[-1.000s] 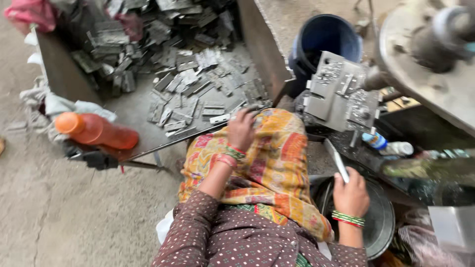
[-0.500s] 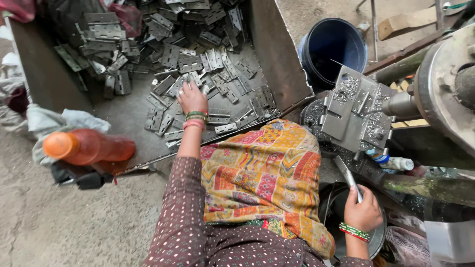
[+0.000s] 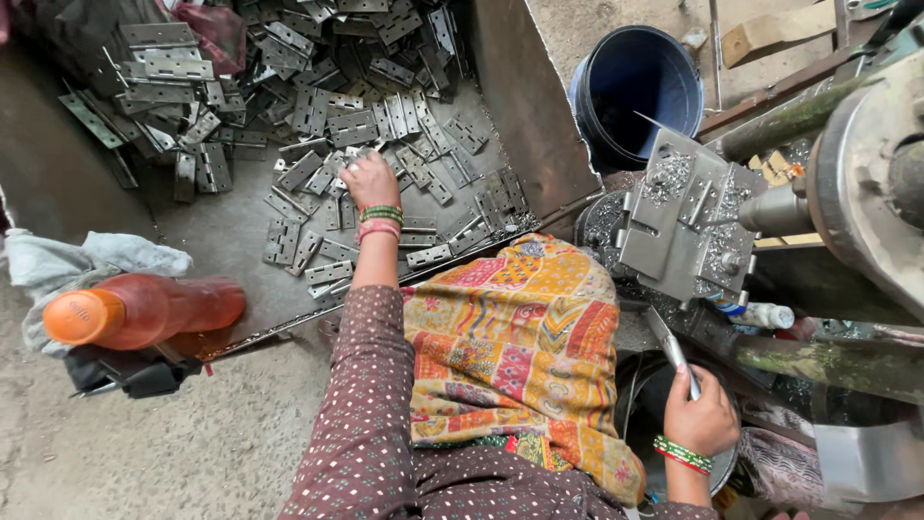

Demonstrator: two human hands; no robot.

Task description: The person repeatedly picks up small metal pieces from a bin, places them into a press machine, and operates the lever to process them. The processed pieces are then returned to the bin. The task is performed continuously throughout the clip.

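Observation:
My left hand (image 3: pixel 369 181) reaches into a big metal tray (image 3: pixel 525 106) and rests palm down on a heap of grey metal hinge plates (image 3: pixel 327 125), fingers curled over several of them. My right hand (image 3: pixel 701 419) is closed around a thin flat metal tool (image 3: pixel 671 349) that points up toward the grey metal fixture (image 3: pixel 685 223) of a machine. Both wrists wear green and red bangles. A bright patchwork cloth (image 3: pixel 520 337) covers my lap between the two hands.
An orange plastic bottle (image 3: pixel 135 310) lies on a pale rag at the left. A dark blue bucket (image 3: pixel 640 91) stands behind the fixture. A large round machine part (image 3: pixel 866 173) fills the right edge, with a metal pot (image 3: pixel 645 404) below my right hand.
My left hand has left my lap and stretched forward into the tray onto the hinge plates. My right hand has kept its hold on the flat tool, barely moving.

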